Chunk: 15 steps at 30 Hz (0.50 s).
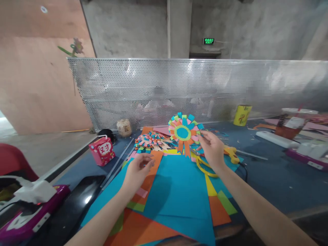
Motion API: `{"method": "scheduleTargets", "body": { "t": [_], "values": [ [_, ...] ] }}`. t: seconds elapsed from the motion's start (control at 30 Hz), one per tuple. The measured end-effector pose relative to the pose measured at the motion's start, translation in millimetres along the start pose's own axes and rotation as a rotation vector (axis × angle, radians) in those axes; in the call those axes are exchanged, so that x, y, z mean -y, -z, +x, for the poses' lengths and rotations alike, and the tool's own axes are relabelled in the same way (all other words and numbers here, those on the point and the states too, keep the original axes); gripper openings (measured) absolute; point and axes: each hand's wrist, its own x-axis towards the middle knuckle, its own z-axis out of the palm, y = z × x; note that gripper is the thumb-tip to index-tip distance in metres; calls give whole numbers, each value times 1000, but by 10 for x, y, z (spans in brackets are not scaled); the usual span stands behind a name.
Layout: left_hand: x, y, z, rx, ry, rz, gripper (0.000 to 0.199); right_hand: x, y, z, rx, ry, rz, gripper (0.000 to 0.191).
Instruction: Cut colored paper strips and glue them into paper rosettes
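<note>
A colourful paper rosette (182, 132) with a blue centre, looped strips and orange tails is held up by its right edge. My right hand (211, 148) pinches it between thumb and fingers. Over the orange paper strip (153, 167), my left hand (139, 169) hovers with its fingers curled apart and nothing in them. Blue paper sheets (181, 184) lie beneath both hands. Yellow-handled scissors (205, 169) rest on the paper, partly behind my right hand. More finished rosettes (151, 140) are piled just beyond my left hand.
A yellow glue gun (232, 154) lies right of my right hand. On the left are a pink drink carton (102, 150), a dark tablet-like slab (77, 198) and a purple power strip (48, 215). A drink cup (292, 124) stands at right; a perforated metal screen (179, 89) closes off the back.
</note>
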Motion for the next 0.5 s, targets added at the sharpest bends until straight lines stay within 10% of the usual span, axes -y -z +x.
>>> {"method": "scheduleTargets", "body": {
  "t": [0.1, 0.27, 0.5],
  "values": [
    [-30, -10, -86, 145, -132, 266, 29, 5, 3, 1, 5, 56, -49, 20],
    [-150, -71, -273, 770, -433, 593, 86, -3, 21, 26, -44, 51, -142, 30],
    [-259, -163, -354, 933, -604, 666, 47, -121, 58, 54, -50, 37, -129, 36]
  ]
}}
